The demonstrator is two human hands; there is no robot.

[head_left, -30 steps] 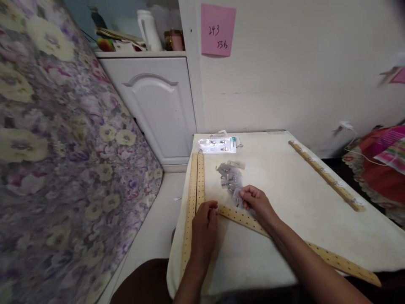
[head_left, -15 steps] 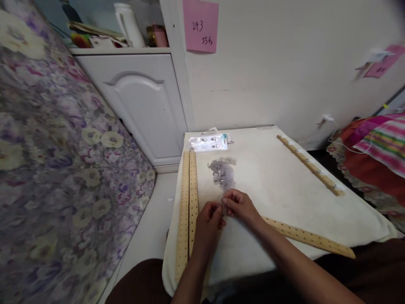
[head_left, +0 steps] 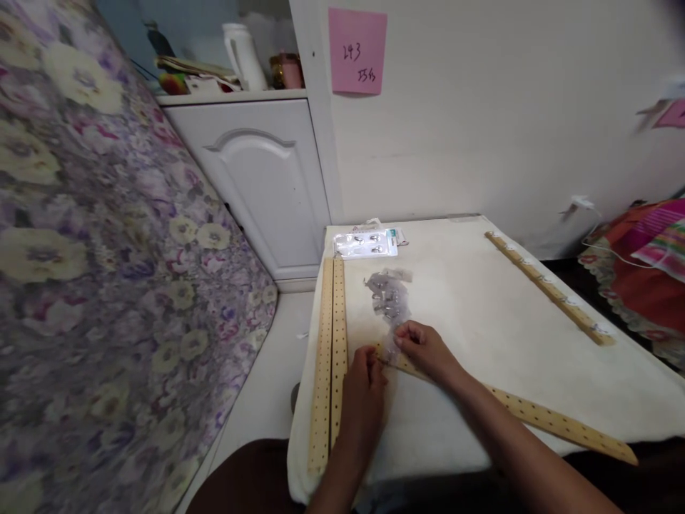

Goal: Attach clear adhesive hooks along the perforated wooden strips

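Observation:
My right hand (head_left: 425,348) pinches a small clear plastic bag (head_left: 392,351) between thumb and fingertips. Just left of it, my left hand (head_left: 367,375) has its fingertips closed on a small dark metal piece (head_left: 383,361) at the bag's lower end; its exact shape is too small to make out. Beneath both hands lies a perforated wooden strip (head_left: 540,414), running slantwise to the right. Beyond the hands is a pile of small clear bags (head_left: 389,296) with metal bits in them.
Two perforated wooden strips (head_left: 330,357) lie side by side along the left of the cloth-covered table (head_left: 454,285). A blister pack (head_left: 367,243) sits at the back. On the right is a wooden strip with several metal hooks (head_left: 551,289). A floral curtain (head_left: 160,307) hangs left.
My hands have moved slightly apart, and the small bag now shows stretched out from my right fingertips. The whole view has shifted, with everything appearing farther right.

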